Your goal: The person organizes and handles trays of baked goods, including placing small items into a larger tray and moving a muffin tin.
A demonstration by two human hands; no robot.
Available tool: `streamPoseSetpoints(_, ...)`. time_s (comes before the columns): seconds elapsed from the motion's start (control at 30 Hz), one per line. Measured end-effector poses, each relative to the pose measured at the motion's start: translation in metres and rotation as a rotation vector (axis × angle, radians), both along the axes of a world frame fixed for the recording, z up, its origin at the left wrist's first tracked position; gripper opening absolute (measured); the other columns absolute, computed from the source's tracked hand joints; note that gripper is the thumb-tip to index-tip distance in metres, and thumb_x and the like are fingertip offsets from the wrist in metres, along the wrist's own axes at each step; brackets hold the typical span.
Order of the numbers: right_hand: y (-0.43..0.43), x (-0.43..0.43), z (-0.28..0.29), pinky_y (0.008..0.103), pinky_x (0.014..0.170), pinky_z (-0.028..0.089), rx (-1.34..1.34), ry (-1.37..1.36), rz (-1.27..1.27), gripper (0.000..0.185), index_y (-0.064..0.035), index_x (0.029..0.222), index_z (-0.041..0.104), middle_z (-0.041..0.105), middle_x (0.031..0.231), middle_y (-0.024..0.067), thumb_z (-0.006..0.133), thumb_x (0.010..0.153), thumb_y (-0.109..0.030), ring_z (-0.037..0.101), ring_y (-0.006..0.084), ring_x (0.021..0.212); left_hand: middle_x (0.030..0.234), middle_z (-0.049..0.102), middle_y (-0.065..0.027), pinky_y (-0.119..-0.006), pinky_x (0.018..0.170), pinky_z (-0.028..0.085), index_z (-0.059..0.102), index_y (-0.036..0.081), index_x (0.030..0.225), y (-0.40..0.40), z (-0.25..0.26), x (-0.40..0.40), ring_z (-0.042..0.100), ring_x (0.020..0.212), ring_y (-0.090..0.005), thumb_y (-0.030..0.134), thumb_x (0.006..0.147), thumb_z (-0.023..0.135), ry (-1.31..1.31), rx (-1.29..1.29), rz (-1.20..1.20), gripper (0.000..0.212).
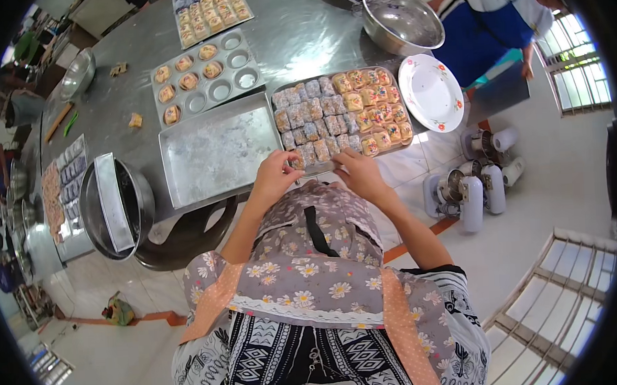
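Observation:
Right in front of me, a metal tray (324, 167) holds rows of grey-white coated pastry pieces (305, 112) on the left and yellow pastries topped with colored sprinkles (380, 112) on the right. At the tray's near-left corner is my left hand (276, 174), thumb and fingers curled close by a coated piece; whether it grips the piece or the rim is unclear. My right hand (358, 170) rests at the near edge, fingertips by the front row. An empty rectangular baking pan (221, 150) with floury residue lies left of the tray.
Beyond the pan sits a muffin tin (196, 102), partly filled; another pastry tray (213, 16) lies farther back. A floral plate (431, 93) and steel bowl (403, 20) stand right. A person in a blue apron (487, 35) is behind. A deep pot (146, 199) stands left; stand mixers (471, 195) are lower right.

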State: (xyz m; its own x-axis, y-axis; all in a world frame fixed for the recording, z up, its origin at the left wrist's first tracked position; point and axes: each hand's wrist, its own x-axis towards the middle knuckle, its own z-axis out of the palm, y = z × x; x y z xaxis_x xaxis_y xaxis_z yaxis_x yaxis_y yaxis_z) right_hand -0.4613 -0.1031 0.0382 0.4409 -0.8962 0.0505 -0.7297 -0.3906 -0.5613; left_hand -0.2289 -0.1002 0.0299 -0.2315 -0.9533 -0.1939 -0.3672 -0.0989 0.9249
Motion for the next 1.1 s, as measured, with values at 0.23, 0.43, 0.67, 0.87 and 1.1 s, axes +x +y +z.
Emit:
streamPoseSetpoints(0.23,0.005,-0.017,-0.025,0.0411,0.056,0.046,-0.064,-0.02,0.024,0.017,-0.0104,0.091,0.056,0.054,0.083,0.0076,0.064,0.076,-0.012,0.058,0.0303,0.069,0.089,0.053,-0.0095,-0.036,0.068,0.045,0.059,0.003,0.088,0.018,-0.017,-0.013,0.056,0.081,-0.0284,0.01,0.069,0.072,-0.452,-0.354,0.114,0.025)
streamPoseSetpoints(0.43,0.007,-0.007,-0.044,0.0412,0.056,0.047,-0.074,0.004,0.033,0.015,-0.0101,0.091,0.056,0.054,0.082,0.0084,0.063,0.078,-0.013,0.059,0.0303,0.068,0.089,0.05,-0.0079,-0.038,0.068,0.044,0.055,0.007,0.086,0.02,-0.032,-0.031,0.052,0.085,-0.0275,0.011,0.067,0.073,-0.586,-0.437,0.047,0.026)
streamPoseSetpoints(0.67,0.007,-0.001,-0.051,0.0423,0.056,0.046,-0.074,0.038,0.003,0.016,-0.0094,0.094,0.056,0.054,0.082,0.0098,0.06,0.078,-0.009,0.059,0.0324,0.067,0.085,0.051,-0.0066,-0.037,0.066,0.044,0.056,0.007,0.086,0.026,-0.035,-0.039,0.053,0.082,-0.0262,0.009,0.066,0.071,-0.551,-0.567,-0.009,0.025)
streamPoseSetpoints(0.87,0.008,0.001,-0.058,0.043,0.056,0.046,-0.05,0.066,0.013,0.012,-0.0094,0.09,0.054,0.055,0.081,0.0095,0.059,0.079,-0.008,0.059,0.0323,0.068,0.088,0.053,-0.0044,-0.035,0.068,0.043,0.058,0.008,0.091,0.031,-0.038,-0.046,0.053,0.084,-0.0226,0.01,0.071,0.062,-0.57,-0.685,-0.11,0.021)
streamPoseSetpoints(1.1,0.009,0.002,-0.068,0.043,0.055,0.046,-0.074,0.078,-0.032,0.01,-0.0101,0.088,0.053,0.056,0.08,0.0085,0.057,0.078,-0.009,0.059,0.0313,0.067,0.09,0.054,-0.0032,-0.033,0.069,0.042,0.06,0.007,0.096,0.031,-0.051,-0.048,0.052,0.088,-0.0201,0.014,0.075,0.056,-0.672,-0.752,-0.163,0.022)
